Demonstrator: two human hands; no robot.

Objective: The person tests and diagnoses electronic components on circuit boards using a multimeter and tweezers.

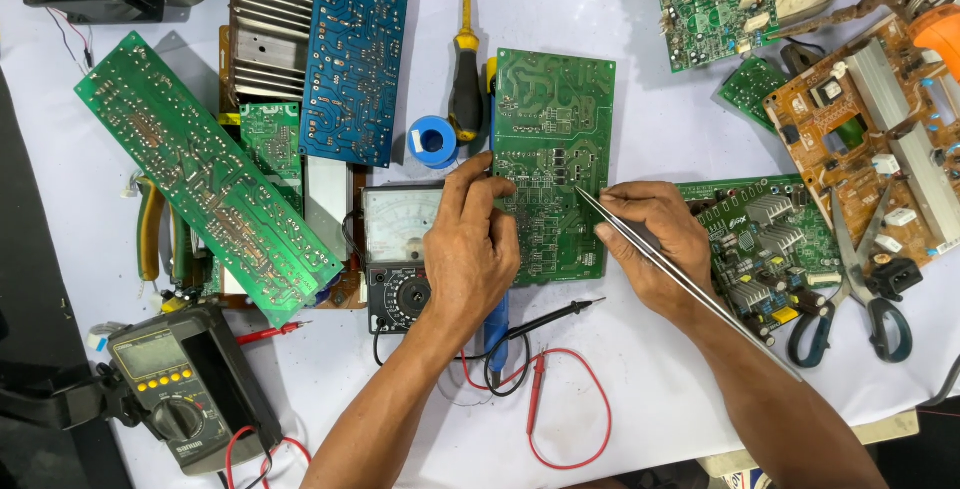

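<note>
A white-covered bench (pixel 650 129) is crowded with boards. The right hand (pixel 655 239) pinches closed on metal tweezers (pixel 680 274), tips touching the green circuit board (pixel 553 164); the left hand (pixel 468 249) presses its edge, fingers curled, holding nothing I can see. A slip could probably scratch traces or flick a small part away.

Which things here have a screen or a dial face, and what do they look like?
Analog meter: beside the left hand, pale dial face on top, black body with a round knob.
Digital multimeter: lower left, dark grey, greyish rectangular screen, yellow buttons, round knob.
Solder spool: above the analog meter, round, blue with a small white label.
</note>
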